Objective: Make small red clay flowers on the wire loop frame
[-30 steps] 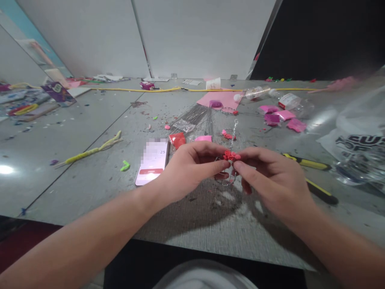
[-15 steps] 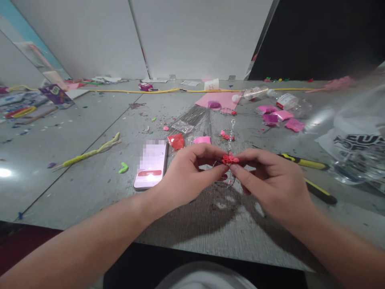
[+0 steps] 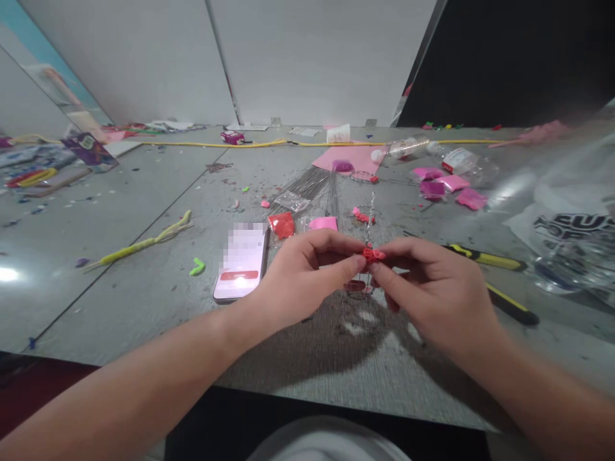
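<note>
small red beads sit bunched on a thin wire piece, held just above the table between our two hands, near the middle of the view; we judge the stringing partly done: a short red cluster is on the wire, a second small red cluster shows farther up the same wire frame, and bare wire runs between them, so there looks to be more to fill. our left hand comes in from the left with the forearm low over the table edge, thumb and forefinger pinching the bead cluster from its left side, other fingers curled under. our right hand mirrors it from the right, thumb and forefinger closed on the same cluster, fingertips nearly touching those of the left; whether it grips bead or wire we cannot tell. just beyond the hands lie a red packet and a pink packet, with a bundle of fine wires fanned behind them. a phone lies left of the left hand, screen up. right of the right hand rest yellow-handled pliers. farther back: pink paper, more pink packets, a clear plastic bag at far right
</note>
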`<state>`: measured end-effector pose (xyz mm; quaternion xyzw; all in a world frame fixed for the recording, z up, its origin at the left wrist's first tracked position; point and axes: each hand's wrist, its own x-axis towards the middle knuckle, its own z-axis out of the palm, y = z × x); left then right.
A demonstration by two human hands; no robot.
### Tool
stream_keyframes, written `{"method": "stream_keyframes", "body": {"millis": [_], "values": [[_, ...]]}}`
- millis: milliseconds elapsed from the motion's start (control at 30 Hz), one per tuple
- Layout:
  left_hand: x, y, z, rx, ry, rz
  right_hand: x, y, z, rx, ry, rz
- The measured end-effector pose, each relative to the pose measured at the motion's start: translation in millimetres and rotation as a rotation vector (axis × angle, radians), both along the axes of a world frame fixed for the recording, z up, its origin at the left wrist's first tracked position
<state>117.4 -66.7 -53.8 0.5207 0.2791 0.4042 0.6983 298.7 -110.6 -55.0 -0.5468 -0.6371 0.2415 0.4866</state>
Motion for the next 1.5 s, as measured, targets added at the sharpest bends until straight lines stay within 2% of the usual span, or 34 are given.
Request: {"method": "stream_keyframes", "body": {"millis": [233,400,567,867,1000,1200,1367,1500], "values": [[1.2,-1.4,-0.8,0.077,0.113,0.054,0.0,-2.1,-3.0,-0.005,-0.078,-0.020],[1.1,-1.7,1.5,0.040,0.125,0.045,0.3,-1.0,-4.5,-0.001,-0.100,0.001],[0.3,0.2,3.1,0.026,0.098,0.001,0.7,-2.2,-3.7,-0.001,-0.069,-0.012],[0.4,2.1,1.2,0.054,0.151,0.047,-0.3,-1.7,-4.4,-0.086,0.030,0.014],[-0.7,1.8,0.6,0.021,0.137,0.024,0.9,-1.6,-4.7,-0.118,0.023,0.024],[-3.3,3.6,1.5,0.028,0.137,0.031,-1.5,-1.6,0.2,0.009,-0.097,0.081],[-3.3,4.7,2.5,-0.055,0.129,0.040,2.4,-2.6,0.0,0.051,-0.155,0.083],[-1.1,5.9,3.2,-0.182,0.088,0.069,6.1,1.1,-5.8,-0.046,-0.002,0.019]]}}
